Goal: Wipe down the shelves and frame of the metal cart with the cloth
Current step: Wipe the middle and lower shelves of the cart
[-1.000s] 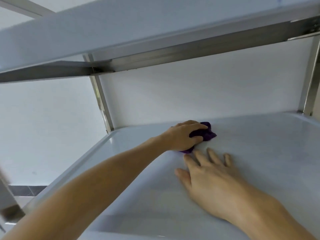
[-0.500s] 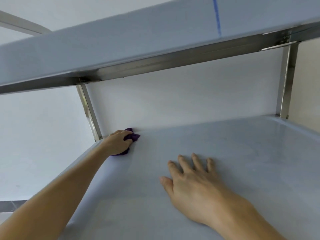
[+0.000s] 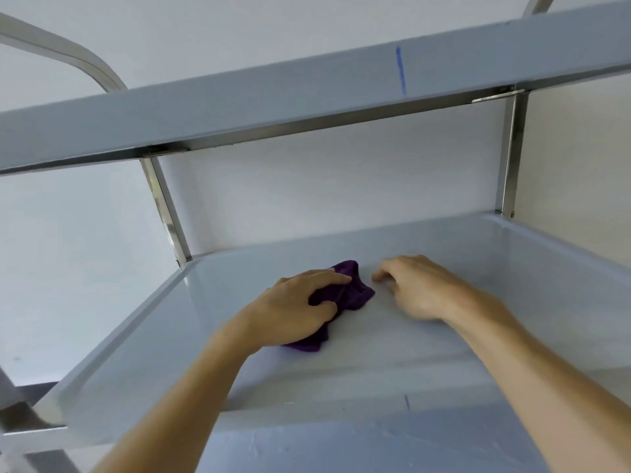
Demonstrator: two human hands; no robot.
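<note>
Middle shelf wipe in progress: cloth under my left hand, right hand free.

My left hand [image 3: 293, 308] grips the bunched purple cloth [image 3: 345, 295], thumb and fingers curled round it, pressed onto the middle shelf [image 3: 478, 268] toward its back left, near the rear left upright [image 3: 167, 213]. My right hand [image 3: 416, 288] sits just beside the cloth, fingers loosely curled, holding nothing. Recommendation: spread the wad flatter so more fabric bears on the surface, overlap each pass, run it along the raised rim and into the corners, then take the uprights and the upper shelf's edge [image 3: 307, 104].
</note>
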